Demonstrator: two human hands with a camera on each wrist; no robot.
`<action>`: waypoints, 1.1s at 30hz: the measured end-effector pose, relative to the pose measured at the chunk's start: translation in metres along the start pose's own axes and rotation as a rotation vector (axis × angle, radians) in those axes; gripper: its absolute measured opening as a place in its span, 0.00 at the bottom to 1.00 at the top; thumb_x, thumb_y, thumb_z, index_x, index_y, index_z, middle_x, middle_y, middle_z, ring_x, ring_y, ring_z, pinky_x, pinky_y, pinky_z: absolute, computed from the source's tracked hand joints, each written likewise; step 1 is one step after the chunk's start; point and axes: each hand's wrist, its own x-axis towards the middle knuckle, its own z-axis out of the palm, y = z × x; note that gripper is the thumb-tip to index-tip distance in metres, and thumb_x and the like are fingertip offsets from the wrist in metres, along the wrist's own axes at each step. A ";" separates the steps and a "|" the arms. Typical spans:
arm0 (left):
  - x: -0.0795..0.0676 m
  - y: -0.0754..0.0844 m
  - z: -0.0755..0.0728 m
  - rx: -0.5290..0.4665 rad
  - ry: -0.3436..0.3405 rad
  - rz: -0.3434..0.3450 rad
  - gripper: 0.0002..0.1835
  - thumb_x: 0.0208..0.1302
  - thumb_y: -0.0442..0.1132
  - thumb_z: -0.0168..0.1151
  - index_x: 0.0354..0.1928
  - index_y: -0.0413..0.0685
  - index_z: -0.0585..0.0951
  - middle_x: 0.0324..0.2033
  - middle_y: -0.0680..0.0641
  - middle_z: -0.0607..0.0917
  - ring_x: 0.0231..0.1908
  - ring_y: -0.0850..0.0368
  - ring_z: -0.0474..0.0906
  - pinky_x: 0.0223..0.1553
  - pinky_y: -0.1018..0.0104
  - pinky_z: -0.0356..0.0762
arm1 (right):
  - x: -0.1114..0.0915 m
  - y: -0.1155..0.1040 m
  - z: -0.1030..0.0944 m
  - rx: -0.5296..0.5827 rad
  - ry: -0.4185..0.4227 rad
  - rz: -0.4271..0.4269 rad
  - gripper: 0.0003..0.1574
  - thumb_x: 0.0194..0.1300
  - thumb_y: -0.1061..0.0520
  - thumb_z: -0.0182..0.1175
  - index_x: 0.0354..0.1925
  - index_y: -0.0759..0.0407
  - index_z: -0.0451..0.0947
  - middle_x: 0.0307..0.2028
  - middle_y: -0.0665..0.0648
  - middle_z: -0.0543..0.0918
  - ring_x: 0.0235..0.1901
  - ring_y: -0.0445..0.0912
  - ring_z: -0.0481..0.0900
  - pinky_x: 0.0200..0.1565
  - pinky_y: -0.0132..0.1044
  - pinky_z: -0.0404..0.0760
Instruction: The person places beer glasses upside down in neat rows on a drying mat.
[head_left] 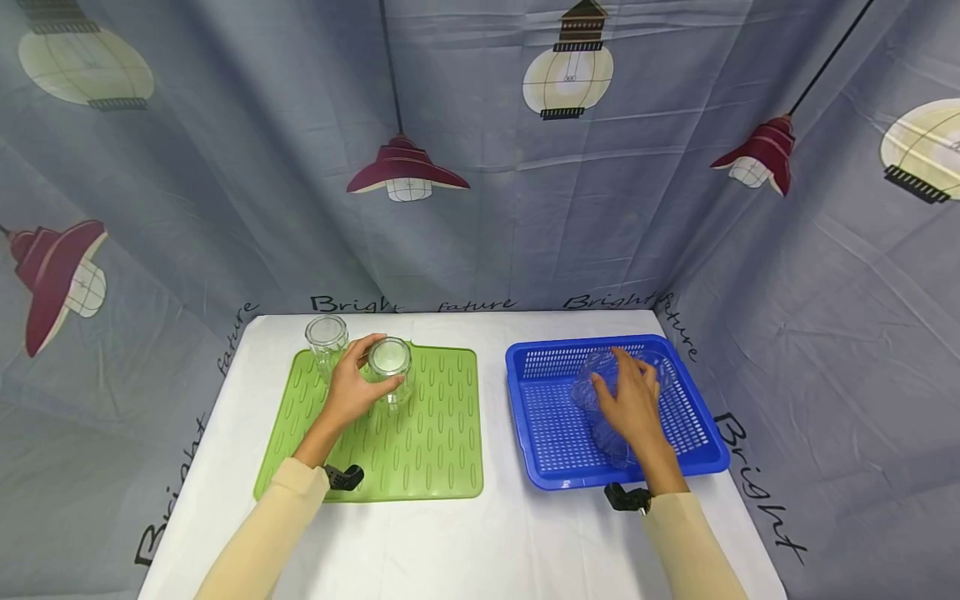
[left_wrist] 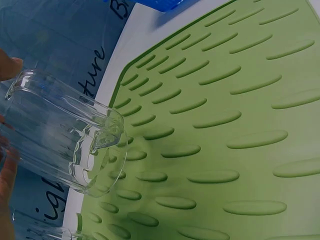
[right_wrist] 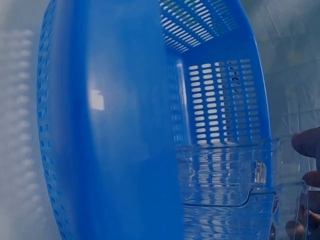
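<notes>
A clear glass mug [head_left: 390,357] is upside down over the far part of the green drying mat [head_left: 442,442]. My left hand [head_left: 354,390] grips it near the base, thumb on one side and fingers on the other. In the left wrist view the mug's [left_wrist: 55,127] rim is close to the mat. Another upturned glass mug [head_left: 327,335] stands at the mat's far left corner. On the right, my right hand [head_left: 633,404] reaches into the blue basket [head_left: 551,482], its fingers around a clear glass mug [head_left: 587,390]. The right wrist view shows that glass [right_wrist: 220,172] partly behind the basket wall.
More clear glassware [head_left: 613,442] lies in the basket, partly under my right hand. A strip of white tabletop [head_left: 497,417] separates mat and basket. Behind the table hangs a grey-blue curtain [head_left: 480,242] printed with lamps, also along both sides.
</notes>
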 end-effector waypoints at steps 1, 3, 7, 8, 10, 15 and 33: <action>0.001 0.000 0.000 -0.001 0.000 -0.003 0.43 0.55 0.38 0.85 0.74 0.52 0.75 0.67 0.40 0.78 0.68 0.36 0.76 0.77 0.36 0.71 | 0.000 0.000 0.000 -0.002 0.003 0.000 0.42 0.80 0.52 0.61 0.81 0.67 0.59 0.79 0.74 0.66 0.76 0.73 0.56 0.70 0.70 0.59; 0.003 0.000 0.000 -0.003 0.001 -0.008 0.43 0.56 0.38 0.84 0.74 0.52 0.75 0.67 0.40 0.78 0.68 0.36 0.76 0.77 0.36 0.71 | 0.000 0.000 -0.001 -0.005 0.006 -0.002 0.42 0.80 0.52 0.61 0.81 0.67 0.59 0.78 0.75 0.67 0.76 0.73 0.56 0.70 0.70 0.60; 0.007 -0.002 0.002 0.002 0.006 0.000 0.43 0.56 0.38 0.84 0.74 0.50 0.75 0.68 0.39 0.78 0.68 0.36 0.76 0.77 0.36 0.71 | -0.001 -0.001 -0.002 -0.001 0.008 0.002 0.42 0.79 0.53 0.62 0.81 0.67 0.60 0.76 0.75 0.70 0.76 0.73 0.57 0.70 0.70 0.60; 0.008 -0.003 0.003 0.002 0.009 0.003 0.43 0.56 0.37 0.84 0.74 0.49 0.75 0.68 0.39 0.78 0.68 0.36 0.76 0.77 0.36 0.71 | -0.002 -0.001 -0.002 0.001 0.006 0.004 0.43 0.79 0.52 0.62 0.81 0.67 0.60 0.75 0.75 0.71 0.76 0.73 0.57 0.70 0.70 0.60; 0.010 -0.004 0.003 0.002 0.013 0.008 0.43 0.56 0.37 0.83 0.74 0.49 0.75 0.69 0.38 0.78 0.68 0.36 0.76 0.76 0.35 0.72 | -0.002 -0.001 -0.002 0.003 0.003 0.012 0.43 0.79 0.52 0.63 0.81 0.67 0.59 0.72 0.75 0.73 0.76 0.72 0.57 0.70 0.70 0.60; 0.019 -0.003 0.004 -0.005 0.005 0.015 0.43 0.58 0.39 0.83 0.75 0.49 0.74 0.69 0.39 0.78 0.69 0.36 0.75 0.77 0.35 0.71 | -0.003 0.000 -0.001 0.003 0.013 0.024 0.44 0.79 0.52 0.64 0.81 0.67 0.60 0.65 0.76 0.78 0.76 0.71 0.58 0.70 0.70 0.60; 0.038 -0.014 0.006 0.005 -0.046 -0.026 0.46 0.64 0.39 0.80 0.81 0.47 0.67 0.80 0.38 0.68 0.77 0.33 0.68 0.83 0.38 0.65 | -0.006 0.000 0.000 0.009 0.021 0.054 0.44 0.78 0.53 0.64 0.81 0.66 0.60 0.74 0.76 0.71 0.77 0.71 0.59 0.70 0.69 0.59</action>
